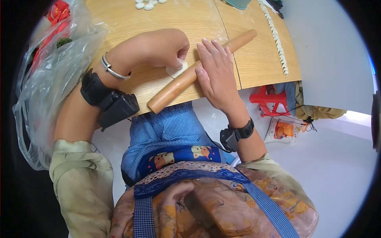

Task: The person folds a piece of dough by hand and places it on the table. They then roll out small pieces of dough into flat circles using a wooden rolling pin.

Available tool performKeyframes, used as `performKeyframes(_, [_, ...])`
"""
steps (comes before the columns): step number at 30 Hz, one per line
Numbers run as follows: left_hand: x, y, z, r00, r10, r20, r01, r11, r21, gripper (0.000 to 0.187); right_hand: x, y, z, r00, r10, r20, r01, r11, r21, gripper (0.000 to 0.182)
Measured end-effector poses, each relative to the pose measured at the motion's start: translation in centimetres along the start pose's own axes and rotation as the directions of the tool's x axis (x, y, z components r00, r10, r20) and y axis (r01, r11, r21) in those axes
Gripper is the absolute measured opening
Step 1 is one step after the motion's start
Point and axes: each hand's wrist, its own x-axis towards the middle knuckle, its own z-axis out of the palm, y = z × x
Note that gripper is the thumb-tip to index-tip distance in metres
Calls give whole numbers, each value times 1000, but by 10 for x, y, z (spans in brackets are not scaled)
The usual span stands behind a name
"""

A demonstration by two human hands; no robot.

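My left hand [174, 49] is bent inward at the wrist, its fingers pinching the edge of a flat round dough wrapper [174, 73] on the wooden table. Against that wrapper's right side lies a wooden rolling pin [173, 92], set diagonally, with its near end at the table's front edge. My right hand [216, 75] rests palm down across the middle of the pin, fingers stretched out over it and dusted with flour. Part of the wrapper is hidden by my left fingers and the pin.
Several small dough pieces [149, 6] lie at the table's far side. A long row of dough pieces [274, 37] runs along the right. Part of a green container [237, 3] shows at the back. A clear plastic bag [75, 43] hangs at left; a red stool [270, 99] stands below the table.
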Motion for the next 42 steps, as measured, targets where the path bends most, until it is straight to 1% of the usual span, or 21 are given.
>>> performKeyframes(2, [0, 1, 2, 999, 31, -37, -29, 999, 43, 14, -11, 0, -5, 1000, 14, 25, -14, 1000, -5, 55])
performKeyframes(4, [0, 5, -1, 999, -35, -5, 35, 999, -17, 13, -18, 0, -6, 998, 35, 49, -34, 999, -11, 56])
performKeyframes(5, [1, 3, 0, 999, -32, -3, 32, 999, -16, 13, -20, 0, -7, 998, 36, 52, -35, 999, -6, 57])
performKeyframes(7, [2, -2, 1, 999, -40, 11, 41, 985, -169, 11, -22, 1, -7, 998, 37, 54, -36, 999, -2, 57])
performKeyframes(11, [0, 2, 2, 999, -34, 5, 34, 975, -221, 11, -23, 1, -7, 998, 38, 52, -38, 999, 3, 57])
performKeyframes(14, [-1, 4, -2, 997, -56, 45, 65, 967, -244, 11, -23, 1, -8, 998, 37, 51, -37, 999, 2, 57])
performKeyframes(15, [-1, 4, -2, 994, -94, 59, 106, 960, -258, 11, -22, 1, -8, 998, 33, 50, -33, 999, -1, 56])
performKeyframes(17, [-2, 5, -4, 988, -134, 74, 149, 951, -272, 13, -18, 2, -8, 999, 19, 40, -19, 1000, -2, 55])
performKeyframes(19, [-3, 8, -7, 979, -190, 78, 204, 939, -277, 25, -12, 1, -8, 1000, 2, 31, -2, 1000, -2, 54])
performKeyframes(20, [-3, 7, -8, 978, -192, 77, 206, 938, -278, 25, -6, 1, -6, 1000, -12, 18, 12, 1000, -24, 52])
performKeyframes(22, [-2, 5, -11, 979, -171, 110, 195, 943, -269, 34, 5, -1, -2, 1000, -27, 6, 27, 999, -46, 50])
performKeyframes(24, [-1, 1, -11, 981, -159, 115, 184, 950, -253, 35, 20, -2, 6, 999, -28, -40, 26, 999, -36, 47])
performKeyframes(29, [-4, -1, -13, 981, -158, 109, 182, 945, -273, 33, 39, -1, 15, 1000, -25, -14, 24, 998, -55, 45])
performKeyframes(31, [-6, -3, -12, 992, -69, 104, 97, 954, -284, 26, 36, -1, 14, 1000, -23, -15, 23, 998, -52, 45])
performKeyframes(32, [-3, -7, -8, 992, -70, 103, 96, 954, -284, 26, 29, -1, 11, 1000, -17, -23, 16, 999, -34, 46])
performKeyframes(34, [5, -15, -1, 994, 102, 27, -94, 974, -208, 16, 14, -1, 4, 999, -13, -30, 12, 1000, -17, 47])
performKeyframes(35, [6, -15, 1, 994, 103, 25, -96, 974, -207, 16, 5, -1, 0, 1000, -1, -13, 1, 1000, -14, 48])
performKeyframes(37, [7, -13, 4, 995, 91, -32, -93, 992, -89, 11, -10, -1, -5, 1000, 11, 4, -11, 1000, -12, 50])
performKeyframes(38, [5, -9, 2, 995, 93, -32, -96, 992, -86, 11, -16, -2, -7, 1000, 29, 12, -29, 1000, -2, 51])
performKeyframes(40, [-2, -2, -4, 991, -120, 58, 133, 929, -346, 13, -21, -3, -9, 999, 48, 18, -48, 999, 6, 53])
performKeyframes(42, [-5, 3, -8, 988, -133, 84, 153, 934, -324, 13, -23, -3, -10, 998, 53, 29, -53, 999, 3, 54])
